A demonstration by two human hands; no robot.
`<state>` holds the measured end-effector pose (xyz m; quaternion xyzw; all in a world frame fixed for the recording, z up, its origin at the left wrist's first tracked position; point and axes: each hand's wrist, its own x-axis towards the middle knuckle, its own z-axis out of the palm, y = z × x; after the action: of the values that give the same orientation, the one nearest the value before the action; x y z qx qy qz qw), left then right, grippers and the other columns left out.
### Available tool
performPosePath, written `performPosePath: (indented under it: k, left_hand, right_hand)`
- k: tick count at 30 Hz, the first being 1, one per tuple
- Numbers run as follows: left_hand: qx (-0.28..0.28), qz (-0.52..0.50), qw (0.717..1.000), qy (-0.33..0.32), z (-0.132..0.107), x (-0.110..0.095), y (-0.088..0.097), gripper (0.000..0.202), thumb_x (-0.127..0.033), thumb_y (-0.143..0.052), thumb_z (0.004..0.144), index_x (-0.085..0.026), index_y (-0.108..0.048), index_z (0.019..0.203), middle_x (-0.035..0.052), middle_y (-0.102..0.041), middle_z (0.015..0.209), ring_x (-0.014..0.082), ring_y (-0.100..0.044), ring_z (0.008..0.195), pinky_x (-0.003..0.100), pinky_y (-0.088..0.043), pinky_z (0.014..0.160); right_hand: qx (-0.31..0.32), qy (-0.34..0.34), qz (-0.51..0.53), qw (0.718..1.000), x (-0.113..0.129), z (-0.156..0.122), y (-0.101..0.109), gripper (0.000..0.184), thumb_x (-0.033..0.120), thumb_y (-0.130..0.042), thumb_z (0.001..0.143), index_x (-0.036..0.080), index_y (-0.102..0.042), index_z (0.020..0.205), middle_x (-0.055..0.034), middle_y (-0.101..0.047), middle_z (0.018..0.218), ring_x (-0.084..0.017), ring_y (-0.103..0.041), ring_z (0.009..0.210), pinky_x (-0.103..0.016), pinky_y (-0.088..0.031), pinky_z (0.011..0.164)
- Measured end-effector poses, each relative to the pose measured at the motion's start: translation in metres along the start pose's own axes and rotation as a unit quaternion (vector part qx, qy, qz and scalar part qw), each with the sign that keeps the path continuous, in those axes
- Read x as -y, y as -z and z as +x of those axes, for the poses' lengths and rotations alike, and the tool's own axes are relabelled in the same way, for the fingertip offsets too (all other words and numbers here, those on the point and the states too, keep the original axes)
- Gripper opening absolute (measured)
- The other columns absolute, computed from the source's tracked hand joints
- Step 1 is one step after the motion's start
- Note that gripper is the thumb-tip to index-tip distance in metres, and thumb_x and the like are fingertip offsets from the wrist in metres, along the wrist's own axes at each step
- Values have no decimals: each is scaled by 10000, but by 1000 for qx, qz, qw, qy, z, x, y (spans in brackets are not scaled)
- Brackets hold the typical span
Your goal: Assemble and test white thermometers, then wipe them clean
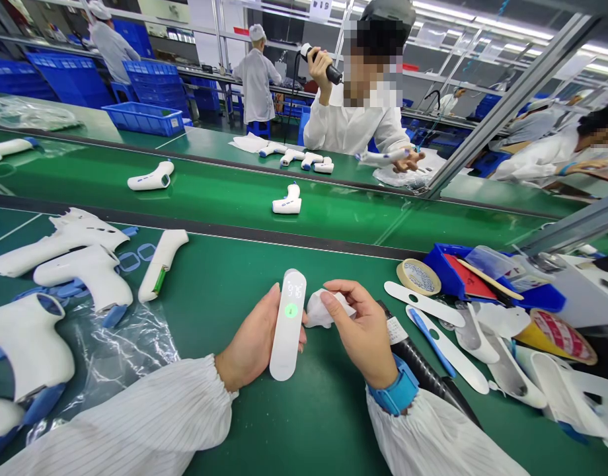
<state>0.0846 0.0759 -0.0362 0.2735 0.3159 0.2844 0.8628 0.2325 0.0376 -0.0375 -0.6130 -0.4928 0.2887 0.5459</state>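
My left hand [254, 340] is closed around a white infrared thermometer [284, 350], held tilted nearly upright. Its front shows lit digits and a glowing green spot. Just to the right, my right hand [361, 324] pinches a crumpled white wiping cloth [321, 309] between thumb and fingers. The cloth sits close beside the thermometer's edge; whether they touch I cannot tell. A blue band circles my right wrist. Left of my hands, a white thermometer handle [168, 254] with a green strip in its open side lies on the green table [284, 430].
White thermometer housings [93, 271] crowd the left side beside a clear plastic bag [130, 350]. At right lie white cover strips [423, 303], a tape roll [419, 276] and a blue bin [546, 297]. Thermometers ride the green conveyor [219, 198]; a co-worker [356, 125] sits beyond it.
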Motion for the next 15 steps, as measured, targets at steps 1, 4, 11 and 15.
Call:
performPosePath:
  k: [1,4,11,15]
  left_hand:
    - [1,1,1000,0,0,0,0,467,-533,-322,850,-140,-567,787,40,-570,719,130,-526,540,288,-449,571]
    - [2,-2,1000,-2,0,2,1,461,-546,-357,833,-140,-570,783,41,-571,730,128,-523,538,289,-445,569]
    - [12,7,1000,-8,0,2,2,452,-532,-319,857,-150,-557,809,22,-555,596,128,-514,514,271,-433,546]
    - [12,8,1000,-3,-1,3,2,469,-531,-292,865,-146,-556,826,24,-550,554,132,-515,514,273,-433,558]
  right_hand:
    - [2,6,-6,1000,0,-1,-1,158,319,-592,791,199,-601,894,-25,-615,795,-158,-573,701,-271,-462,588]
    - [11,23,-25,999,0,-2,-2,149,301,-588,797,203,-601,909,-29,-613,808,-163,-573,719,-281,-467,615]
    - [54,66,-66,994,3,-5,-3,94,255,-571,811,219,-603,892,-13,-617,807,-148,-573,696,-273,-462,629]
    - [68,105,-91,988,4,-7,-5,62,219,-560,814,209,-610,849,-17,-620,797,-147,-575,696,-275,-466,638]
